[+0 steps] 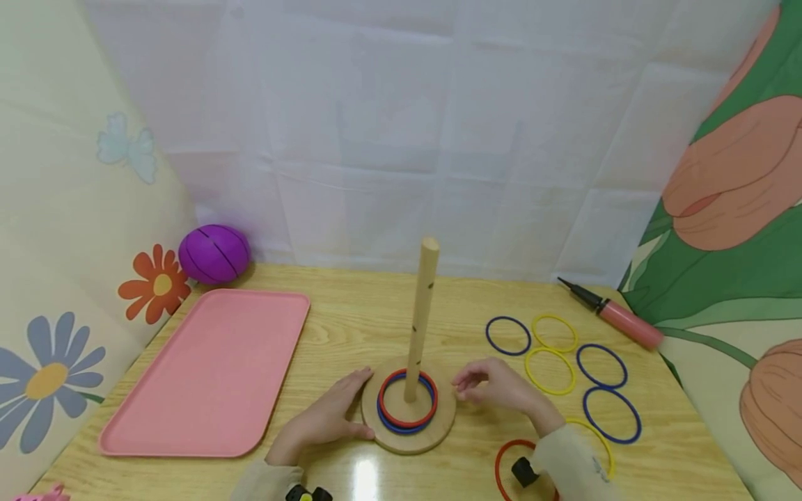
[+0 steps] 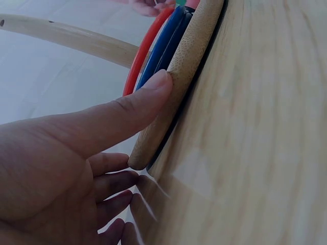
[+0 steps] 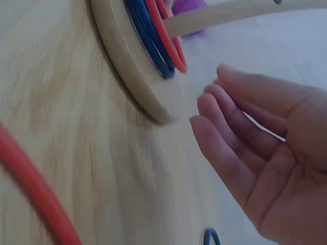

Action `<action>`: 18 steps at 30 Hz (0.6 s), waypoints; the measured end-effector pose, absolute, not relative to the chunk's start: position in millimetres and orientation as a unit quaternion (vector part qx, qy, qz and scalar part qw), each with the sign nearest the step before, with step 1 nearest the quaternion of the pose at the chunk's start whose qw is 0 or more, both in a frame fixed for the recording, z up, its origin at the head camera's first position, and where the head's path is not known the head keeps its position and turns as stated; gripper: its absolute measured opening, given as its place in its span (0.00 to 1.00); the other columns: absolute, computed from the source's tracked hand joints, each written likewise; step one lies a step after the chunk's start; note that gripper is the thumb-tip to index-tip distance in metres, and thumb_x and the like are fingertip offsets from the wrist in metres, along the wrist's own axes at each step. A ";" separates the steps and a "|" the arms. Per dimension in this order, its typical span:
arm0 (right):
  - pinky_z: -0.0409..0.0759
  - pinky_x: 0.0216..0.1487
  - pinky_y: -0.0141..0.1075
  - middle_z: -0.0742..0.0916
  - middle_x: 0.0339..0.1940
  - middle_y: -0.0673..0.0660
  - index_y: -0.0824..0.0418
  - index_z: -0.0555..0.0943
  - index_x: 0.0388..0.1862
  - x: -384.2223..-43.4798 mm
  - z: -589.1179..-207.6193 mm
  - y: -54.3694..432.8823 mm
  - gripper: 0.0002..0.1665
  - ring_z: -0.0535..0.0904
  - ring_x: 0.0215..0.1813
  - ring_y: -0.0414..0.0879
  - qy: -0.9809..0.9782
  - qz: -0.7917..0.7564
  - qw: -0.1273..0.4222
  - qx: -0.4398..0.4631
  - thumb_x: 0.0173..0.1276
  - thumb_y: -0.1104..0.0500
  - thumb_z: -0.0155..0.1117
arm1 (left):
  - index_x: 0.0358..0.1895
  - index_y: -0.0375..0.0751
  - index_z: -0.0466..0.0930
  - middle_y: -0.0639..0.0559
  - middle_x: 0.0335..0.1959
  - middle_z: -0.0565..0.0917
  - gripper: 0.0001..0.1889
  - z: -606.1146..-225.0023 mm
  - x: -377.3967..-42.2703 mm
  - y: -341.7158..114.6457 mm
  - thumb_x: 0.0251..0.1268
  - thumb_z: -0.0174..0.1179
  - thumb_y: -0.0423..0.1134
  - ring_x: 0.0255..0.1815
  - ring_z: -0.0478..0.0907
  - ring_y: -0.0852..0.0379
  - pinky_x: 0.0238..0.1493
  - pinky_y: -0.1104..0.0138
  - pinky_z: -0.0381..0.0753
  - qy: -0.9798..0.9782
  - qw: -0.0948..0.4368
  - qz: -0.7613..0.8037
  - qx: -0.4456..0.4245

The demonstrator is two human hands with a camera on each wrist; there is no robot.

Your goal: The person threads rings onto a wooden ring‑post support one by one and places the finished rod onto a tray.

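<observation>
A round wooden base [image 1: 432, 438] with an upright wooden peg [image 1: 422, 313] stands between the hands. A red ring [image 3: 164, 41] lies over blue rings [image 3: 148, 38] around the foot of the peg. My left hand [image 1: 326, 417] rests against the base's left edge, its thumb [image 2: 158, 84] touching the rim and its fingers [image 2: 115, 181] extended along it. On the other side, my right hand [image 1: 504, 387] hovers just off the base's right edge. Its fingers [image 3: 209, 138] are loosely bent and hold nothing.
Blue rings [image 1: 509, 353] and yellow rings [image 1: 550, 393] lie on the right, with another red ring [image 1: 498, 465] by the right sleeve. A pink hand pump [image 1: 626, 323] lies beyond them. At left are a pink tray [image 1: 213, 369] and a purple ball [image 1: 214, 254].
</observation>
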State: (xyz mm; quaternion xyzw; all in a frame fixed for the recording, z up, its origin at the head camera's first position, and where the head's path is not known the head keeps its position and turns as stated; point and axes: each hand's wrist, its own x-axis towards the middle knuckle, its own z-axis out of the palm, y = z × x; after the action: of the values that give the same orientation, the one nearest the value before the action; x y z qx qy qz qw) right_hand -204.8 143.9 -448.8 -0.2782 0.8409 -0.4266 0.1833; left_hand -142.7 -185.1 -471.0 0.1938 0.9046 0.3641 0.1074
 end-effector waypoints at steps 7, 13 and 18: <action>0.82 0.40 0.27 0.89 0.37 0.58 0.66 0.84 0.42 -203.5 -447.6 172.1 0.10 0.81 0.36 0.33 0.825 -0.413 0.223 -0.315 0.61 0.65 0.68 | 0.74 0.28 0.53 0.29 0.74 0.57 0.55 -471.5 -143.1 -184.7 0.47 0.74 0.50 0.76 0.51 0.30 0.75 0.38 0.50 0.906 0.103 0.362 0.196; 0.82 0.41 0.27 0.89 0.37 0.56 0.64 0.85 0.41 -198.6 -444.7 191.5 0.09 0.80 0.36 0.32 0.832 -0.379 0.256 -0.313 0.61 0.66 0.68 | 0.74 0.29 0.53 0.29 0.75 0.57 0.55 -472.7 -143.7 -185.3 0.47 0.74 0.51 0.76 0.50 0.30 0.75 0.38 0.50 0.905 0.105 0.362 0.195; 0.82 0.40 0.26 0.88 0.35 0.52 0.60 0.85 0.38 -192.2 -444.9 202.1 0.08 0.80 0.36 0.33 0.836 -0.367 0.276 -0.302 0.59 0.67 0.69 | 0.74 0.29 0.53 0.29 0.75 0.57 0.55 -473.0 -143.9 -185.5 0.46 0.74 0.51 0.76 0.50 0.29 0.75 0.38 0.50 0.904 0.105 0.364 0.196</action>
State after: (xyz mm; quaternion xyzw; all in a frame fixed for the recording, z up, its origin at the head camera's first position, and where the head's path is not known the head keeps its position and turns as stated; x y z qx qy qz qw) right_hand -192.2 202.1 -444.9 -0.3020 0.8356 -0.3670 0.2756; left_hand -143.9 -185.5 -473.0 0.1960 0.9044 0.3639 0.1054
